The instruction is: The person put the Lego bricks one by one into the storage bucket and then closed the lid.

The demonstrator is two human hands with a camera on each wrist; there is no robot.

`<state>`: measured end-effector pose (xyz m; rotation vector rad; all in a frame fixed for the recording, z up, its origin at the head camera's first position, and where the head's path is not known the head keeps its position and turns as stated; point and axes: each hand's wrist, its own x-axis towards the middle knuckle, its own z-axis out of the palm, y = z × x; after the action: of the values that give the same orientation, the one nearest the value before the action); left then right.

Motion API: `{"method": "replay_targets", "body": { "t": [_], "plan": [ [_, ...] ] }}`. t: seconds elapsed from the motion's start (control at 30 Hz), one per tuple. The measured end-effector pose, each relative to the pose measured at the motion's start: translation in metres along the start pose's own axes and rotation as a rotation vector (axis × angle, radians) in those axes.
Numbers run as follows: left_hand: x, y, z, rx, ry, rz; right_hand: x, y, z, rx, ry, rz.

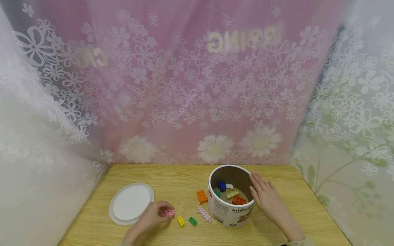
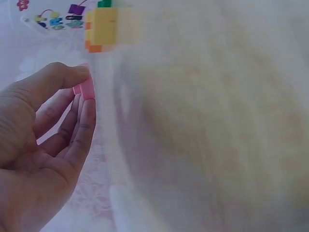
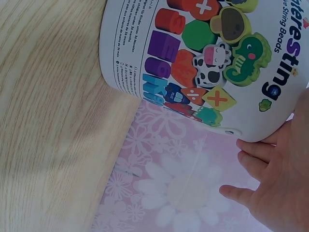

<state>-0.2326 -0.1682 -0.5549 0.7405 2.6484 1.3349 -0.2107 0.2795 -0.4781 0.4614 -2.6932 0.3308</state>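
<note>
Low over the table, my left hand [image 1: 154,214] pinches a small pink toy brick [image 1: 170,213] between thumb and fingers. The left wrist view shows that brick [image 2: 86,88] at the fingertips. Beside it lie a yellow brick [image 1: 180,221] and a green brick [image 1: 193,221]. My right hand [image 1: 269,196] rests with straight fingers against the right side of a white printed bucket [image 1: 233,215], fingertips at its rim. Inside the upright bucket are several bricks, among them a red-orange one [image 1: 238,200], a blue one [image 1: 222,186] and a pale yellow-green one [image 1: 232,194].
A round white lid [image 1: 131,201] lies flat at the left of the wooden table [image 1: 175,176]. An orange brick [image 1: 201,196] and a studded pink piece [image 1: 204,214] lie just left of the bucket. Floral curtains [image 1: 191,85] hang behind and on both sides.
</note>
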Motion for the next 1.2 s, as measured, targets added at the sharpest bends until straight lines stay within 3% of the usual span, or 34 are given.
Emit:
{"method": "replay_targets", "body": {
  "t": [0.4,0.6,0.83,1.2],
  "plan": [
    [0.032,0.033,-0.032,0.042,0.028,0.076,-0.001,0.001,0.0,0.005,-0.014,0.016],
    [0.047,0.052,-0.042,0.072,0.023,0.078,0.0,0.0,-0.001,-0.001,-0.015,0.012],
    [0.062,0.069,-0.041,0.086,0.009,0.124,0.0,0.002,0.001,0.003,-0.019,0.017],
    [0.088,0.096,-0.029,0.079,0.008,0.183,0.0,0.002,0.002,0.002,-0.012,0.008]
  ]
}}
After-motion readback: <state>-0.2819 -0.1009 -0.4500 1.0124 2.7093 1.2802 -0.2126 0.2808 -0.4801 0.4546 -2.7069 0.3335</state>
